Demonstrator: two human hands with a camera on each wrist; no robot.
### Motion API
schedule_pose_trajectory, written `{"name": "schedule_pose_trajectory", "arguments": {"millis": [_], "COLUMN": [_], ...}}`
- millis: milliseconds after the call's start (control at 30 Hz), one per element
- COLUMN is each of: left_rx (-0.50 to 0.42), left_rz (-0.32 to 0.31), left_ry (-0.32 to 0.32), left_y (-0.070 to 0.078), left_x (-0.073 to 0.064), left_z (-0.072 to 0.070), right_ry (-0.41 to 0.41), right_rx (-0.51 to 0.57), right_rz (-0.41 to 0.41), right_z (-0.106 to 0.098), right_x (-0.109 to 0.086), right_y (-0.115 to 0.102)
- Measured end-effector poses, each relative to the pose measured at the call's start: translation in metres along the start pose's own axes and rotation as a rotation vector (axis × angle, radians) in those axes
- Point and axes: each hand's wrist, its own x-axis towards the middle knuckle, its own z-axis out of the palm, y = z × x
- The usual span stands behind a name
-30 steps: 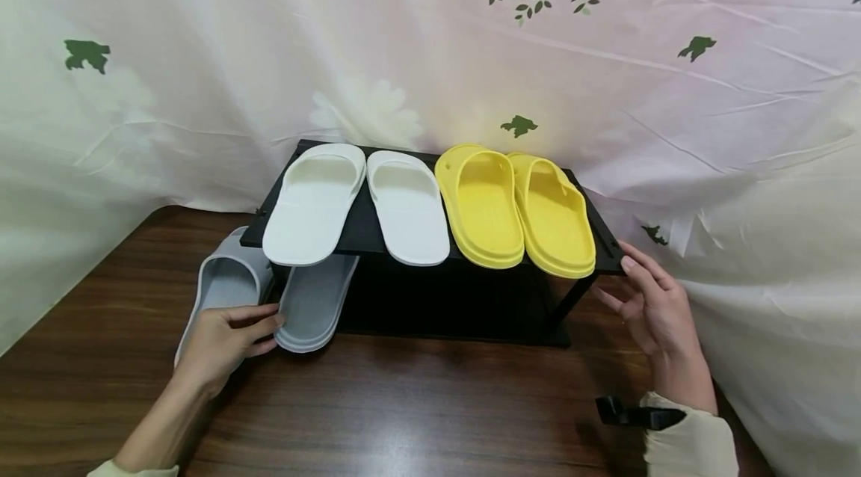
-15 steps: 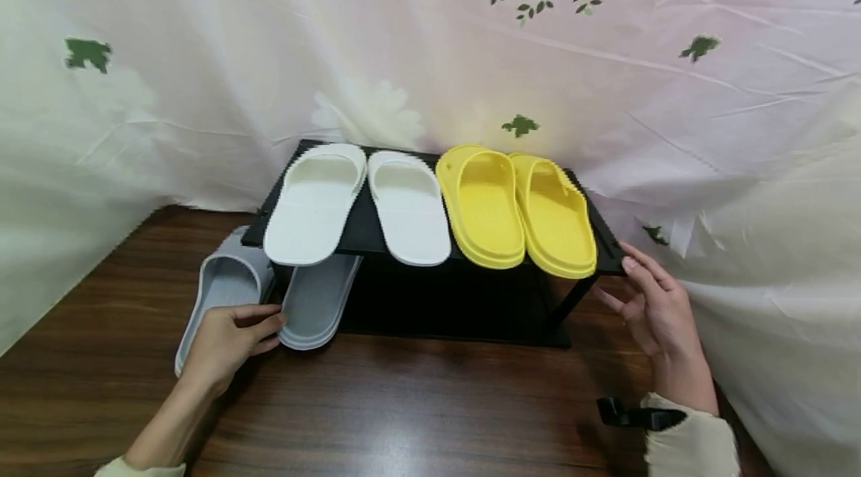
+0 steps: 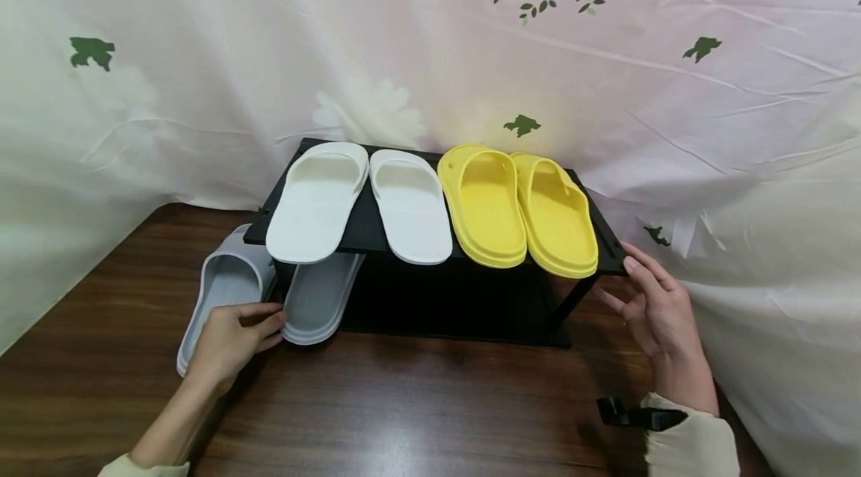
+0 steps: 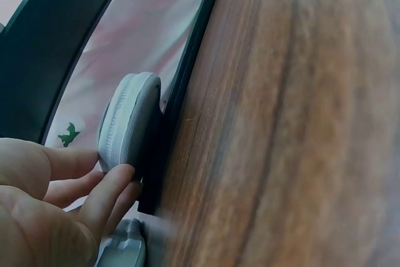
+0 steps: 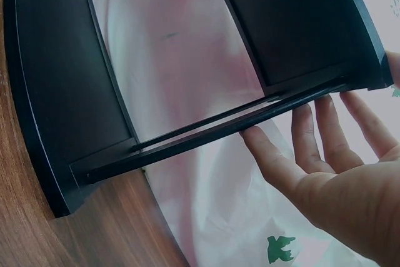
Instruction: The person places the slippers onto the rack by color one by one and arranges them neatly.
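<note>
My left hand [image 3: 232,339] pinches the heel of a grey slipper [image 3: 316,309] between thumb and fingers. That slipper lies on the lower tier of a black two-tier shoe rack [image 3: 457,305], its front part hidden under the top tier. In the left wrist view, the fingertips grip the edge of the slipper's heel [image 4: 128,120]. Its mate, another grey slipper [image 3: 229,290], lies on the floor left of the rack, partly behind my hand. My right hand [image 3: 662,312] touches the rack's right end. In the right wrist view, extended fingers rest against the rack's side bar [image 5: 206,134].
On the top tier sit a pair of white slippers [image 3: 312,219] at the left and a pair of yellow clogs [image 3: 491,211] at the right. A printed cloth [image 3: 235,73] hangs close behind the rack. Dark wood-grain surface [image 3: 377,402] extends in front.
The held grey slipper has slid slightly back into the rack, and my left hand has followed it a little to the right. My right hand keeps its place at the rack's end.
</note>
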Motion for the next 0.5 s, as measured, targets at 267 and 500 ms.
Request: {"name": "schedule_pose_trajectory", "arguments": {"millis": [267,500], "left_rx": [-0.009,0.056], "left_rz": [-0.008,0.002], "left_ry": [-0.029,-0.017], "left_y": [0.0016,0.0027], "left_x": [-0.0029,-0.0049], "left_z": [0.0028,0.001], "right_ry": [-0.004,-0.014], "right_rx": [0.006,0.006], "right_rz": [-0.005,-0.007], "right_z": [-0.0002,-0.0003], "right_x": [0.0004,0.0002], "right_y": [-0.0011,-0.001]}}
